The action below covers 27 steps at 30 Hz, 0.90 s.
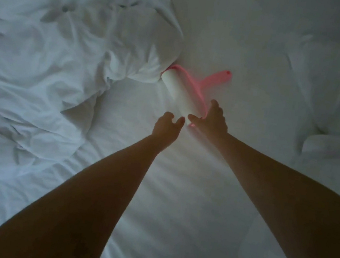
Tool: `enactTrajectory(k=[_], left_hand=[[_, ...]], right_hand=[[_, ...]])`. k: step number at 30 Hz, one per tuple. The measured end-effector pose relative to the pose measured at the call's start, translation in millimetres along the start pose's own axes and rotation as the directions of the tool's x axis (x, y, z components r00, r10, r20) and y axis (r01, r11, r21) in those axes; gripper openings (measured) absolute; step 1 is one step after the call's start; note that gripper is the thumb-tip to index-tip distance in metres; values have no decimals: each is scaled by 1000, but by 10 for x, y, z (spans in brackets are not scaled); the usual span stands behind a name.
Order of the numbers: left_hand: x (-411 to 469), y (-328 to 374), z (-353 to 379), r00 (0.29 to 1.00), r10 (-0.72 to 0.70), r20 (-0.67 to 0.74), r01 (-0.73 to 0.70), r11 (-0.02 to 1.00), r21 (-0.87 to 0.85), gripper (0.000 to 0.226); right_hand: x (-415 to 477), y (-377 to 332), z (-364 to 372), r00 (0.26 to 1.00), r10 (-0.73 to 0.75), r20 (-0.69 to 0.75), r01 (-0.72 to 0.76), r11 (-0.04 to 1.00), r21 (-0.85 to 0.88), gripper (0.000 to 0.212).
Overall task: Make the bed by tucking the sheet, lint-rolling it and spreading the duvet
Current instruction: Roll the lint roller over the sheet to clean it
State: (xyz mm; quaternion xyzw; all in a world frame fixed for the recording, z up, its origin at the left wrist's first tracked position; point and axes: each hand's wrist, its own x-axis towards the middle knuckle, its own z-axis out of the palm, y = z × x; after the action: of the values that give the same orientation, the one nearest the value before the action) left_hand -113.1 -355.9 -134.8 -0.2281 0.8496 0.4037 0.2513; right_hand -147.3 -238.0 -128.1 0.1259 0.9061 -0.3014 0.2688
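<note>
Two hands out over the sheet (187,197). Duvet (54,56) is bunched at left, its fold touching the far end of the lint roller (180,92). Your left hand (168,125) sits just short of the roll's near end, fingers loosely curled, holding nothing. Your right hand (211,118) is on that end, thumb and fingers either side; can't tell if it's clamped. Risk: lifted by the end, the roll spins loose or its sticky far end snags the duvet.
</note>
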Motion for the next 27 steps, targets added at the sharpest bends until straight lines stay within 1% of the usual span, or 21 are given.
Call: enactTrajectory(k=[1, 4, 6, 8, 9, 10, 11, 12, 13, 14, 15, 16, 17, 18, 19, 20, 21, 22, 24, 26, 27], left_hand=[[65, 13, 16, 1000, -24, 2, 25, 997, -74, 53], [276, 69, 37, 989, -140, 38, 145, 924, -354, 58], [379, 148, 40, 980, -183, 75, 195, 833, -517, 60], [442, 215, 65, 969, -234, 77, 233, 770, -593, 68], [441, 239, 82, 962, -266, 62, 250, 768, -590, 70], [430, 248, 96, 958, -285, 37, 256, 785, -564, 70], [418, 235, 107, 960, -281, 11, 244, 813, -529, 68], [407, 201, 113, 967, -253, -12, 214, 844, -491, 64], [393, 163, 108, 978, -206, -29, 171, 877, -449, 60], [375, 129, 94, 988, -149, -34, 124, 909, -399, 57], [359, 97, 69, 995, -94, -24, 80, 937, -341, 54], [348, 67, 35, 998, -55, -5, 51, 955, -293, 51], [344, 48, -4, 999, -38, 13, 40, 961, -274, 49], [342, 44, -43, 999, -38, 27, 44, 958, -284, 48], [336, 55, -82, 998, -43, 37, 53, 950, -309, 46], [332, 73, -113, 998, -42, 47, 55, 942, -330, 45], [328, 99, -130, 998, -25, 61, 44, 944, -326, 44], [324, 127, -133, 997, 1, 78, 23, 951, -307, 44], [299, 177, -109, 997, 54, 54, -35, 953, -299, 42], [260, 219, -34, 995, 35, -94, -66, 936, -347, 44], [222, 243, 21, 980, -22, -200, -57, 923, -381, 46]], right_hand=[[83, 13, 33, 1000, -3, 13, 2, 998, 61, 71], [260, -5, 96, 998, -51, 21, 46, 977, 211, 37], [305, -25, 84, 999, -34, 10, 30, 951, 308, 30], [289, -1, 65, 999, -42, 16, 33, 918, 395, 31], [271, 21, 59, 998, -66, 16, 55, 920, 389, 31], [252, 49, 58, 996, -91, -3, 86, 937, 338, 30], [240, 85, 57, 991, -121, -65, 133, 959, 249, 28], [240, 126, 46, 969, -168, -179, 193, 972, 130, 27], [253, 172, 20, 925, -237, -298, 247, 969, -4, 29], [258, 223, -20, 876, -309, -371, 272, 951, -150, 37], [261, 289, -65, 856, -352, -379, 259, 926, -275, 49], [256, 353, -113, 867, -365, -339, 240, 902, -359, 59], [240, 415, -164, 893, -364, -266, 243, 885, -397, 63], [222, 478, -201, 922, -350, -165, 264, 881, -392, 61], [192, 529, -227, 944, -326, -52, 287, 889, -356, 54], [148, 578, -235, 954, -295, 62, 298, 899, -320, 43], [97, 618, -240, 954, -273, 128, 299, 905, -303, 34], [51, 652, -243, 954, -266, 141, 297, 908, -295, 29], [-31, 725, -236, 960, -267, 79, 278, 927, -250, 28], [-131, 743, -205, 974, -222, -34, 217, 970, -111, 29], [-179, 727, -185, 983, -165, -83, 165, 986, -9, 28]])
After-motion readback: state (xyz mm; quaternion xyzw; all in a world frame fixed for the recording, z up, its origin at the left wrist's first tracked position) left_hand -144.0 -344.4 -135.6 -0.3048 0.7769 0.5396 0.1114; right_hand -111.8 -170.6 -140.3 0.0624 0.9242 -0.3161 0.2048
